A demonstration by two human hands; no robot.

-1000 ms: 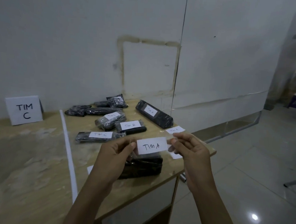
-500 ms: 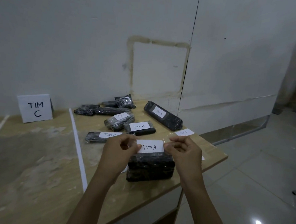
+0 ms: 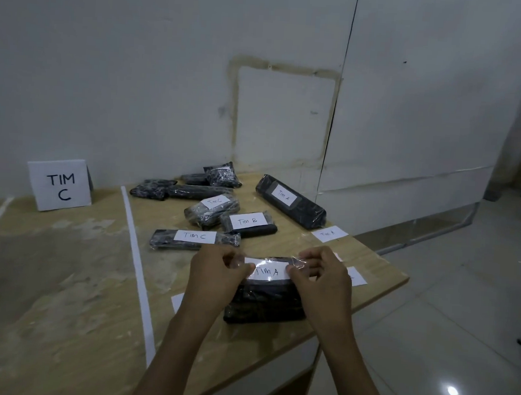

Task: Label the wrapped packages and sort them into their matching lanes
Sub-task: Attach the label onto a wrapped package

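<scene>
A black wrapped package (image 3: 265, 302) lies near the table's right front edge. On its top sits a white "Tim A" label (image 3: 267, 271) under clear tape. My left hand (image 3: 217, 274) pinches the label's left end and my right hand (image 3: 318, 278) pinches the tape at its right end. Behind lie labelled packages: "Tim C" (image 3: 194, 239), "Tim B" (image 3: 248, 222), another "Tim C" (image 3: 212, 209) and a long "Tim A" (image 3: 289, 205). Unlabelled black packages (image 3: 173, 189) sit by the wall.
A white "TIM C" sign (image 3: 59, 185) stands at the back left. White tape lines (image 3: 134, 262) divide the wooden table into lanes. Loose paper labels (image 3: 329, 233) lie near the right edge. The table ends right of my hands, with tiled floor (image 3: 445, 318) beyond.
The label, held up in the air a second ago, has come down onto the package's top, and both hands have moved down with it.
</scene>
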